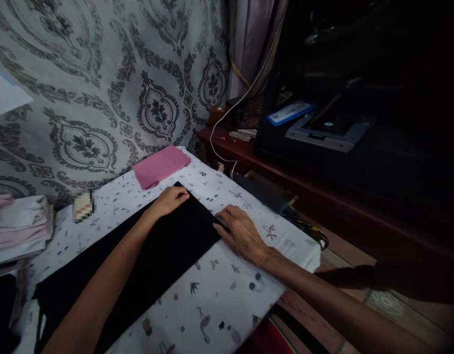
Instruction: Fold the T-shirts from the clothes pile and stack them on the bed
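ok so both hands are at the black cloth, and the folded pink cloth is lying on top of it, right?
Not on top: in the head view, the folded pink cloth lies on the printed white sheet, apart from the black cloth. Left hand and right hand at the black cloth: correct.

I see my left grip on the black cloth, right grip at its end edge, the pink cloth beyond on the worktop.
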Tool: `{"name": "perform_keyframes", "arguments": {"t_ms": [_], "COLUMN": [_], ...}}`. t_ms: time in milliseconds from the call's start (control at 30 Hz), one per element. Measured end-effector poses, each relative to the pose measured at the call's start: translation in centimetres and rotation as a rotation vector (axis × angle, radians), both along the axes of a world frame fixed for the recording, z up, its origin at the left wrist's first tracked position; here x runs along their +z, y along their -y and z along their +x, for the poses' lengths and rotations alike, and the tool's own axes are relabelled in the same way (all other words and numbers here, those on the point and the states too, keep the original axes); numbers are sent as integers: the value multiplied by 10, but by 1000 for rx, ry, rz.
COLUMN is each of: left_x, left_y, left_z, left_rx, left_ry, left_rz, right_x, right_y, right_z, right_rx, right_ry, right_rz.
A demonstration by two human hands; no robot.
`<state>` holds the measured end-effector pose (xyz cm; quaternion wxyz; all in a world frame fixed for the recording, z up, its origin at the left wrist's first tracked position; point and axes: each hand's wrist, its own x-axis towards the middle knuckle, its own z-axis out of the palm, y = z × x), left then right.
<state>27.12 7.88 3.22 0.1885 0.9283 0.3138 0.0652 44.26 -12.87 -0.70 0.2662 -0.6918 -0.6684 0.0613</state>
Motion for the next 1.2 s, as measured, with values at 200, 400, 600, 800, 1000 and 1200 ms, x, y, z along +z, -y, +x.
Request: {"name": "perform_keyframes", "arguments": {"t_ms": [200,400,600,800,1000,1200], "left_x": [0,2,26,54,58,25], "left_y": [-64,-85,-82,-70,-24,10], "left_z": [0,13,0,-74,-176,-237], "left_rx": [-9,-88,-112,-45,372,654], "left_ry": [-96,-250,-155,122,166,212], "left_rz": [48,-59,-55,-101,-298,-521], "right_x": [14,26,30,47,38,5], "right_y": [0,-4,-5,3,15,19], "right_z": [-8,-13,-23,-70,-149,-198], "right_rx": [-102,-122,-141,-20,376,627], "right_ry": [96,40,-388,-627,-397,84], "right_rz": [-124,-228,-151,36,132,209]}}
